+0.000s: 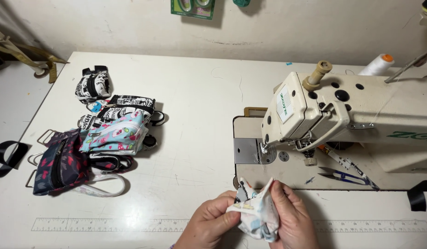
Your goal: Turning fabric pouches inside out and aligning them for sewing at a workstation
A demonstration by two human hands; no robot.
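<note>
While small printed fabric pouch (256,213) is being pinched at table's near edge by left hand (210,224) and right hand (293,216), both closed on it, folded seam is likely being loosened if grip slips; snips (343,176) lying near

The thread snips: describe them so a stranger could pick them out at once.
Start at the cream sewing machine on the right of the white table. On its flat bed, below the arm, lie the thread snips: small, with dark blue handles and pointed blades. The neighbouring patterned strip is flat and printed.
</note>
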